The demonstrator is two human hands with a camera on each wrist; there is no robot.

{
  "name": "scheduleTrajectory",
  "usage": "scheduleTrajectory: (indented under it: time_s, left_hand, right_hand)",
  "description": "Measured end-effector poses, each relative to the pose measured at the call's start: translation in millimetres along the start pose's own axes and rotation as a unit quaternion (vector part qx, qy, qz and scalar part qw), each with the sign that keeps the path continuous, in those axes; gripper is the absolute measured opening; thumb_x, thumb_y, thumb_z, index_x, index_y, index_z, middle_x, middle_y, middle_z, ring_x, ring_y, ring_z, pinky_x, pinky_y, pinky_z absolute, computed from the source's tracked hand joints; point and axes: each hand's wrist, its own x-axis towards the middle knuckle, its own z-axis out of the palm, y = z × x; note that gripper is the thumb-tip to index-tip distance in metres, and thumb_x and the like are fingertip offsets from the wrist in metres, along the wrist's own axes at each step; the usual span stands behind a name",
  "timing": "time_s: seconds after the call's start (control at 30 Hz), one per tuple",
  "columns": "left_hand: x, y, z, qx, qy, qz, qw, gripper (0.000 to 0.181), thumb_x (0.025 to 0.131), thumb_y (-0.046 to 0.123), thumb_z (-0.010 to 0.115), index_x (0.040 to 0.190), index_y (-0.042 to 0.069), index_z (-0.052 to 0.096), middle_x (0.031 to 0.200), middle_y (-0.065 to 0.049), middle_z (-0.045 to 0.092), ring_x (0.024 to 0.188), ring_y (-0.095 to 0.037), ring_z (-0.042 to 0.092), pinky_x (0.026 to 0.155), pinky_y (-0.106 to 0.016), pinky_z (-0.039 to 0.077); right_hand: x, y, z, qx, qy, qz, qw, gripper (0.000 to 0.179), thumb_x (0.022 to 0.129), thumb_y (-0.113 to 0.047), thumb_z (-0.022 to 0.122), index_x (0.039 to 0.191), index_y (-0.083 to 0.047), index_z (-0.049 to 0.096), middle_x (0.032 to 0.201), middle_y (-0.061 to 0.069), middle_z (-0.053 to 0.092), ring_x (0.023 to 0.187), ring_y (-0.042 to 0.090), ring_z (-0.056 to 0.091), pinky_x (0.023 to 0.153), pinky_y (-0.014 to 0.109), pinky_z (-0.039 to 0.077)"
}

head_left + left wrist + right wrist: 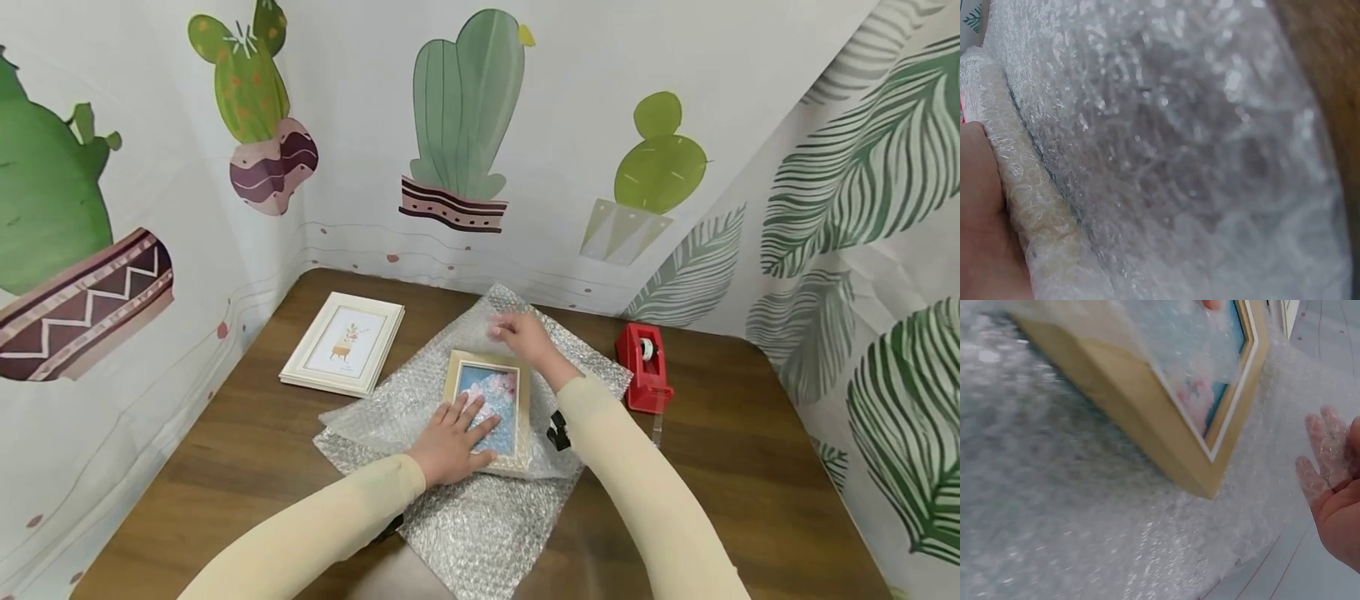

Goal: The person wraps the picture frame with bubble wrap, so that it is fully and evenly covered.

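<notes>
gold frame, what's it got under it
Bubble wrap lies beneath the gold frame and sticks out around it, with the table below. The frame's back and the tabletop directly under it are covered, so anything else there cannot be seen.

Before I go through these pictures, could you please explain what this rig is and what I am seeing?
There is no robot here: a person works bare-handed. The wide picture comes from a head-worn camera looking forward and down; the two close ones come from cameras on each wrist. On the wooden table lies bubble wrap bearing a gold picture frame, partly covered by a fold. A white picture frame lies to its left, a red tape dispenser to its right. The left hand rests on the gold picture frame, fingers spread; the right hand holds the bubble wrap.
</notes>
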Motion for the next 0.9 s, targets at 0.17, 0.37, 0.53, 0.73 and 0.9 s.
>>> scheduleTrajectory:
  time_s: [0.17,0.37,0.53,0.73,0.9]
  left_hand:
    - [-1.5,1.3,-7.7,-0.01,-0.01,-0.005,0.9999,0.063,0.106,0.055,0.042,0.162,0.028,0.032,0.174,-0.009,0.018,0.162,-0.035,0.012,0.131,-0.053,0.017]
    - [-4.6,4.8,-14.2,-0.02,-0.02,-0.01,0.9996,0.063,0.106,0.056,0.041,0.162,0.028,0.032,0.174,-0.007,0.018,0.162,-0.033,0.012,0.132,-0.051,0.017]
    - [-5.5,5.2,-14.8,-0.027,-0.014,-0.009,0.9995,0.063,0.106,0.054,0.043,0.161,0.027,0.034,0.173,-0.009,0.019,0.162,-0.035,0.013,0.131,-0.053,0.017]
    - [-4.7,5.0,-11.2,-0.022,-0.007,-0.006,0.9997,0.063,0.106,0.054,0.043,0.162,0.026,0.033,0.174,-0.009,0.019,0.162,-0.036,0.013,0.131,-0.054,0.017]
    - [-4.9,5.8,-12.7,-0.023,-0.003,-0.006,0.9997,0.063,0.106,0.055,0.042,0.161,0.025,0.035,0.173,-0.008,0.021,0.161,-0.036,0.015,0.13,-0.054,0.019]
  right_hand:
    - [-18.1,3,2,0.001,-0.029,-0.024,0.9993,0.03,0.106,-0.02,0.057,0.119,0.003,0.072,0.097,0.022,0.073,0.071,0.02,0.06,0.077,0.033,0.054]
    - [-37.2,8,8,0.025,-0.058,-0.027,0.9976,0.028,0.105,-0.015,0.056,0.117,0.005,0.072,0.096,0.025,0.07,0.057,0.034,0.058,0.067,0.032,0.056]
    - [-44.8,12,15,0.037,-0.066,-0.022,0.9969,0.03,0.105,-0.014,0.056,0.124,0.004,0.07,0.124,0.025,0.071,0.074,0.041,0.069,0.071,0.038,0.062]
    - [-52.8,19,24,0.02,-0.066,-0.021,0.9974,0.032,0.105,-0.013,0.057,0.131,-0.001,0.068,0.115,0.025,0.074,0.061,0.013,0.052,0.061,0.024,0.047]
    - [-59.8,25,34,0.001,-0.073,-0.038,0.9966,0.032,0.104,-0.009,0.055,0.134,-0.006,0.068,0.136,0.015,0.068,0.06,0.02,0.053,0.066,0.031,0.054]
